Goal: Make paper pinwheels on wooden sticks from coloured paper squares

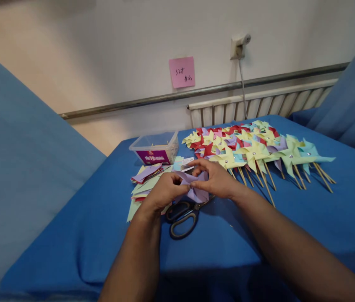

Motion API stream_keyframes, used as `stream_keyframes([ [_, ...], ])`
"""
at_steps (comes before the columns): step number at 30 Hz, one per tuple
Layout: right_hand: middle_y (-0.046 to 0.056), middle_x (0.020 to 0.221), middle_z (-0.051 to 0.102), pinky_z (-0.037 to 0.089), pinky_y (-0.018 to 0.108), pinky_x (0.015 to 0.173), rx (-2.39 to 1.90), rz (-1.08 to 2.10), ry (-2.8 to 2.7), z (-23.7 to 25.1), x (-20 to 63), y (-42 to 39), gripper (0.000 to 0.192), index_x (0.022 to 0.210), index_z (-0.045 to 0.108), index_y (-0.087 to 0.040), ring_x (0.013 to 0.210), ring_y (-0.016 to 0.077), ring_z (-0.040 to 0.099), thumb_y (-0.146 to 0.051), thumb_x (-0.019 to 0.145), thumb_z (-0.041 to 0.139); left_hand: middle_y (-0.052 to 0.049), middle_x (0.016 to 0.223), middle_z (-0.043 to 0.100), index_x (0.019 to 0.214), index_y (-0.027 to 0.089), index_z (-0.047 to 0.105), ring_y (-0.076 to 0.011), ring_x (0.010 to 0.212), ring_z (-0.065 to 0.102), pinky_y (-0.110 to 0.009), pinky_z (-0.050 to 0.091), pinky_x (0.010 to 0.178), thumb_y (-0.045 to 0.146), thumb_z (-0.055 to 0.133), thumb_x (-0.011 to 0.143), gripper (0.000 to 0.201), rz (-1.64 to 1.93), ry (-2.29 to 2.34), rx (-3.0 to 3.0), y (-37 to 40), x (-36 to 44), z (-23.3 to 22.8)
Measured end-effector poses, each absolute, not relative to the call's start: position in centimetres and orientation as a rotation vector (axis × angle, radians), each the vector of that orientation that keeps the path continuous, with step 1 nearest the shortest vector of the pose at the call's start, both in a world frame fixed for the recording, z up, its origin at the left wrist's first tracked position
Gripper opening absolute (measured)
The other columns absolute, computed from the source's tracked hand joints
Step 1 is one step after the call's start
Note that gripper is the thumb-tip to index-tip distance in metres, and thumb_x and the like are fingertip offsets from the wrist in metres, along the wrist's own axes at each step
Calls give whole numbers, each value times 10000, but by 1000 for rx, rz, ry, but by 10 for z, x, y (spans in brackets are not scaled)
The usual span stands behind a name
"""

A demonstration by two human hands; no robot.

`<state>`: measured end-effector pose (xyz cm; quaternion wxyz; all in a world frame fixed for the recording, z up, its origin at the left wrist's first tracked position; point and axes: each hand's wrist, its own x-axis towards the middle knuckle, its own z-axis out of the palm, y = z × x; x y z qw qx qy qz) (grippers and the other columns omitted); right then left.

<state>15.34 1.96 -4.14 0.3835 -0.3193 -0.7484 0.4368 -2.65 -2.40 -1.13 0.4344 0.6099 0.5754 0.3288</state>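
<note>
Both hands meet over the middle of the blue-covered table (pixel 79 235) and pinch a folded purple paper piece (pixel 196 192). My left hand (pixel 161 193) grips its left side, and my right hand (pixel 213 178) holds its top and right side. Just below the paper lie black-handled scissors (pixel 182 218), flat on the cloth. A loose stack of coloured paper squares (pixel 147 178) sits to the left of my left hand.
Many finished paper pinwheels on wooden sticks (pixel 253 151) lie in rows at the right back. A clear plastic box (pixel 156 147) with a purple label stands behind the paper stack. A radiator (pixel 259 105), a wall socket with cable (pixel 238 45) and a pink note (pixel 182 72) are beyond.
</note>
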Motion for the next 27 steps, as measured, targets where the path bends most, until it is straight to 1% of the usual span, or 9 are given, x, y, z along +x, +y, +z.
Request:
stream_keyframes([
  [3,-6,832,689,470,298,671,-808,1181,-1898,-44,152,21,465,1152,617,-205,704,146,616,-190,697,711,-4,677,656,733,144,703,-131,591,548,-231,396,560,191,645,628,129,778,1417,1563,-23,-28,-13],
  [5,-5,828,684,470,296,677,-805,1194,-1891,-46,151,21,438,1109,638,-197,705,143,609,-183,679,718,-2,673,652,723,147,703,-133,596,549,-231,397,566,188,643,626,121,772,1409,1587,-24,-28,-13],
  [7,-4,812,678,469,297,681,-813,1194,-1871,-48,149,21,392,1047,663,-195,712,145,604,-191,661,732,9,645,631,707,151,697,-125,576,532,-225,385,550,191,652,625,101,782,1412,1593,-24,-28,-13],
  [9,-1,801,676,473,294,668,-819,1212,-1803,-49,145,20,325,976,675,-197,713,148,605,-204,656,730,22,587,586,646,150,665,-110,524,492,-217,354,506,205,668,628,58,808,1443,1573,-24,-27,-13],
  [11,1,794,677,485,294,645,-824,1257,-1651,-52,140,19,284,927,663,-197,696,151,612,-224,652,725,30,554,557,624,151,635,-100,485,467,-216,340,479,232,696,629,101,907,1482,1495,-23,-26,-14],
  [13,-2,776,671,501,305,628,-833,1319,-1422,-55,134,20,294,905,637,-197,660,155,617,-266,636,734,25,596,592,703,155,649,-104,496,497,-220,375,497,262,736,617,163,1101,1482,1345,-21,-23,-16],
  [16,-7,759,663,521,320,614,-837,1400,-1070,-60,125,20,361,903,600,-201,620,161,618,-320,600,754,-9,733,670,855,161,672,-121,588,581,-237,449,586,289,783,596,310,1346,1376,1082,-20,-17,-18],
  [20,-12,767,653,520,305,606,-824,1353,-855,-63,116,18,398,905,579,-198,631,157,615,-321,575,767,-41,756,682,799,134,679,-131,635,616,-245,473,623,290,811,585,295,1323,1209,905,-19,-10,-22],
  [27,16,814,624,509,321,668,-887,1201,-928,-67,107,11,385,910,590,-186,751,183,603,-344,595,746,-37,632,657,744,100,691,-109,514,562,-221,432,518,257,804,577,256,1288,1164,833,-17,-5,-32],
])
